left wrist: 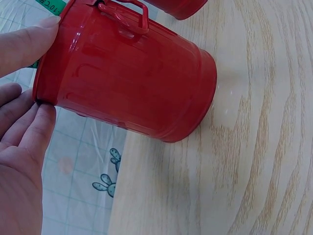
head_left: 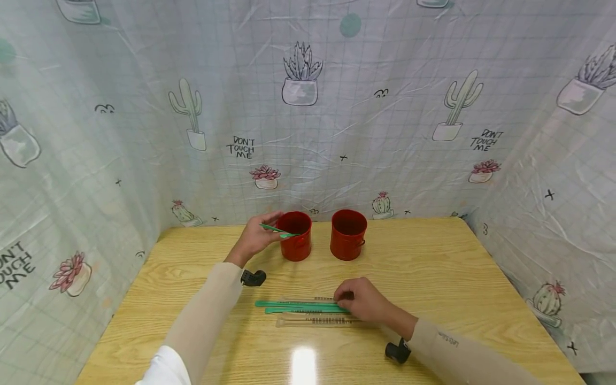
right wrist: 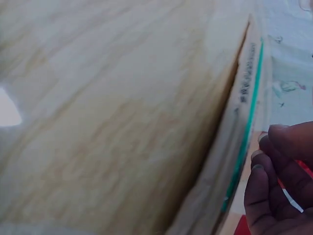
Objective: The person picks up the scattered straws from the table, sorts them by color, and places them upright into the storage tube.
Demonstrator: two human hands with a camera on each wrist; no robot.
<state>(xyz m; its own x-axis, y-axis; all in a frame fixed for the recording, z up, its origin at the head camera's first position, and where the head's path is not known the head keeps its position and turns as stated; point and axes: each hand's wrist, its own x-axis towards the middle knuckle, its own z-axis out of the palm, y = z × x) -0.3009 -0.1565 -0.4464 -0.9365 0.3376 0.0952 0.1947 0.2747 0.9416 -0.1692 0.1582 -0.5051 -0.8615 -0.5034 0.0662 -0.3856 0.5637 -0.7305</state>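
Note:
With thumb and fingers, my left hand [head_left: 255,237] holds a green paper-wrapped straw [head_left: 274,228] slantwise at the rim of the left red bucket [head_left: 295,248]. In the left wrist view, printed lettering shows on the green wrapper [left wrist: 51,6] beside the thumb, and fingertips touch the bucket's rim. My right hand [head_left: 368,302] is bent over the right end of a row of wrapped straws, its fingertips drawn together. Green straws [head_left: 308,309] and beige printed straws [head_left: 313,322] lie side by side there. Whether the right fingertips pinch one is hidden.
A second red bucket [head_left: 347,243] stands upright to the right of the first, both near the back of the wooden table [head_left: 423,256]. Behind the table hangs a patterned cloth [head_left: 337,123]. Dark wrist cameras [head_left: 398,351] are strapped to both forearms.

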